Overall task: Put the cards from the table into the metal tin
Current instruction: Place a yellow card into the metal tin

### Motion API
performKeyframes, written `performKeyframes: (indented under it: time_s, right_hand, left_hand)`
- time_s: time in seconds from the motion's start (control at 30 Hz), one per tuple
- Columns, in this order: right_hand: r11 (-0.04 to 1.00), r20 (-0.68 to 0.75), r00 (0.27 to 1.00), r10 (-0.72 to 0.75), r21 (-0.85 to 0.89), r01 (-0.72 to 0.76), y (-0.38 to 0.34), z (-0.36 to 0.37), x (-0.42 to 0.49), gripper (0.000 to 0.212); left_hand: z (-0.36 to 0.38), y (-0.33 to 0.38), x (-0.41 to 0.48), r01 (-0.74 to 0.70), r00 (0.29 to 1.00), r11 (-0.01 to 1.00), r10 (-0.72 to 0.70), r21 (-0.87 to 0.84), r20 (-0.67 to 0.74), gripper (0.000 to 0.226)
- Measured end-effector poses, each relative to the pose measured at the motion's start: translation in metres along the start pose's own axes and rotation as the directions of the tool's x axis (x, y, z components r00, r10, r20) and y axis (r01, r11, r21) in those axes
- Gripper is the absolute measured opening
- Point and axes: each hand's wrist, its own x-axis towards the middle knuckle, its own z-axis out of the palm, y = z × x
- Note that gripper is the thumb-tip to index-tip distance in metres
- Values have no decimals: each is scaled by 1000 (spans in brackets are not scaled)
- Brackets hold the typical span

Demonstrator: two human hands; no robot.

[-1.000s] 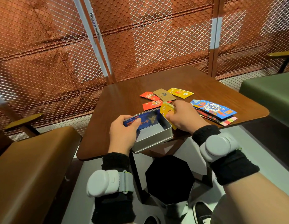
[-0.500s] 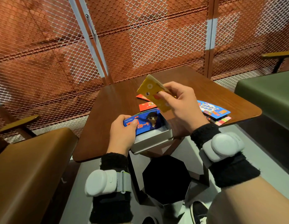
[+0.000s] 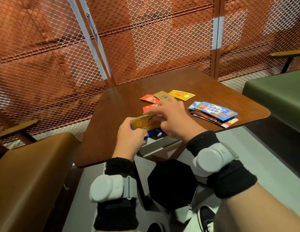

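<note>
An open metal tin (image 3: 156,145) sits at the near edge of the wooden table (image 3: 122,104), with a blue card (image 3: 154,131) inside it. A yellow card (image 3: 145,123) lies flat over the tin's opening. My right hand (image 3: 174,120) pinches its far edge from above. My left hand (image 3: 129,139) grips the tin's left side, thumb on the yellow card's near corner. Loose cards lie beyond: a red card (image 3: 149,98), a brown card (image 3: 163,95), another yellow card (image 3: 181,95) and a second red card (image 3: 149,108) partly behind my right hand.
A stack of larger blue and colourful cards (image 3: 213,113) lies at the table's right edge. A brown padded seat (image 3: 28,173) stands to the left, a green seat (image 3: 276,94) to the right. Orange wire mesh fencing (image 3: 145,39) runs behind the table.
My right hand lifted the yellow card off the table, raised it in the air, then brought it down flat onto the open tin. My left hand stayed on the tin.
</note>
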Motion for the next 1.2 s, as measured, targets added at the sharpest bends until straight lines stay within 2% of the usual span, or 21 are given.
performKeyframes:
  time_s: [0.17, 0.27, 0.33, 0.4, 0.57, 0.8, 0.93, 1.2]
  right_hand:
    - [998, -39, 999, 11, -68, -13, 1, 4, 1, 57]
    - [998, -52, 998, 44, -39, -46, 4, 8, 3, 59]
    - [996, -17, 996, 91, -8, -91, 6, 9, 4, 54]
    - [991, 47, 990, 131, 31, -132, 7, 9, 4, 54]
    - [990, 52, 993, 108, 88, -112, 6, 7, 1, 49]
    - [990, 16, 993, 114, 87, -115, 6, 9, 1, 39]
    - [992, 22, 993, 114, 48, -115, 7, 17, 8, 41]
    - [989, -41, 997, 62, 136, -56, 5, 46, 25, 53]
  left_hand:
    - [1, -2, 0, -19, 999, 1000, 19, -15, -38, 37]
    - [1, -2, -1, -34, 998, 999, 32, -29, -62, 54]
    - [1, -2, -1, -62, 997, 997, 59, -51, -58, 68]
    - [1, -2, 0, -79, 997, 996, 78, -41, -23, 71]
    - [3, -3, 6, -16, 1000, 996, 15, 85, 5, 52]
    - [8, -2, 12, -67, 998, 948, 68, 311, 7, 19]
    - [2, -1, 22, -74, 997, 914, 64, 400, 38, 17]
    - [-23, -10, 39, -41, 997, 927, 64, 372, -49, 15]
